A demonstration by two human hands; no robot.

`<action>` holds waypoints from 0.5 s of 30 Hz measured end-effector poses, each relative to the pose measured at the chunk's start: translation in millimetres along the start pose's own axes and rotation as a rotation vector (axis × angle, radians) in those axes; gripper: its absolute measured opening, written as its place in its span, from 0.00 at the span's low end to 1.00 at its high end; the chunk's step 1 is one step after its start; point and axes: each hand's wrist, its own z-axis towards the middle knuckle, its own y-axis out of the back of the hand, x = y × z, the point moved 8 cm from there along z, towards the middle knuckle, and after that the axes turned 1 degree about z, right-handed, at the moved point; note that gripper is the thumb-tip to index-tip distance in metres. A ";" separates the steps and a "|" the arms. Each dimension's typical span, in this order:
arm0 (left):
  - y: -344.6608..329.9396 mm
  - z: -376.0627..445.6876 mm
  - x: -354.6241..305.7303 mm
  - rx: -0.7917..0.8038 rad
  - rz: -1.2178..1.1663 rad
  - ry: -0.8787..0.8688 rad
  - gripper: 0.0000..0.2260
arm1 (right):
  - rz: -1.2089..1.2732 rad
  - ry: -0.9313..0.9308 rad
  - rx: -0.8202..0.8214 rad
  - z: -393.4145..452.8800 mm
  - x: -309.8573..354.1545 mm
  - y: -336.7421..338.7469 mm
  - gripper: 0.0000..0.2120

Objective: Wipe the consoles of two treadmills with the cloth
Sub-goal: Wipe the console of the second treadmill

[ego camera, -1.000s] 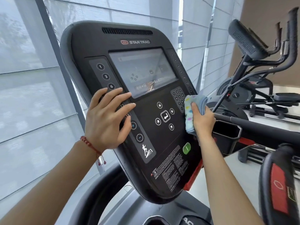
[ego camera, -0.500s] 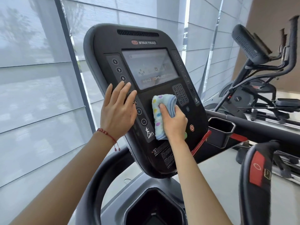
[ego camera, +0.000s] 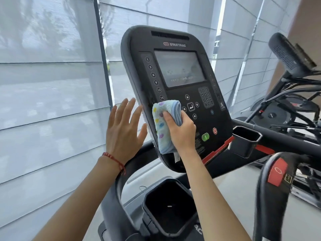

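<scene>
A black treadmill console [ego camera: 175, 40] with a grey screen and button rows stands tilted in front of me. My right hand [ego camera: 180, 131] grips a folded light-blue cloth [ego camera: 161, 124] with coloured dots and presses it against the console's lower left panel. My left hand [ego camera: 124, 129] is held up beside the console's left edge, fingers spread, holding nothing; whether it touches the edge I cannot tell. A red cord bracelet sits on that wrist.
Below the console are a cup holder [ego camera: 166, 206] and curved black handrails. A second cup holder [ego camera: 246, 138] sits to the right. Another machine's console [ego camera: 288, 54] and frame stand at the far right. Shaded windows fill the left and back.
My right hand slid the cloth leftward across the console, from its right edge to the lower left panel. My left hand came off the button column and now hovers beside the console.
</scene>
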 end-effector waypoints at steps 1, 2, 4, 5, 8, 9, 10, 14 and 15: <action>4.6 -6.3 3.9 0.006 0.009 0.011 0.19 | 0.016 0.003 0.003 -4.3 3.7 -2.3 0.13; 9.4 -13.0 8.4 0.013 0.018 0.021 0.19 | 0.028 0.002 0.010 -8.3 6.3 -4.8 0.13; 19.2 -27.2 17.4 0.031 0.041 0.041 0.20 | 0.048 -0.010 0.026 -17.6 10.1 -9.9 0.12; 24.5 -34.4 21.8 0.040 0.054 0.053 0.20 | 0.063 -0.018 0.034 -23.0 11.9 -12.6 0.12; 39.4 -58.4 33.4 0.088 0.088 0.093 0.21 | 0.079 -0.045 0.079 -41.8 16.3 -26.6 0.11; 44.1 -66.8 37.6 0.107 0.102 0.102 0.21 | 0.075 -0.055 0.103 -48.0 18.4 -33.1 0.12; 49.1 -75.0 42.5 0.125 0.114 0.111 0.21 | 0.071 -0.066 0.132 -53.6 20.1 -40.4 0.13; 73.0 -105.9 68.9 0.188 0.149 0.167 0.22 | 0.071 -0.093 0.214 -71.8 34.9 -66.5 0.16; 79.1 -113.7 75.5 0.205 0.156 0.181 0.22 | 0.065 -0.089 0.222 -76.3 40.5 -70.9 0.16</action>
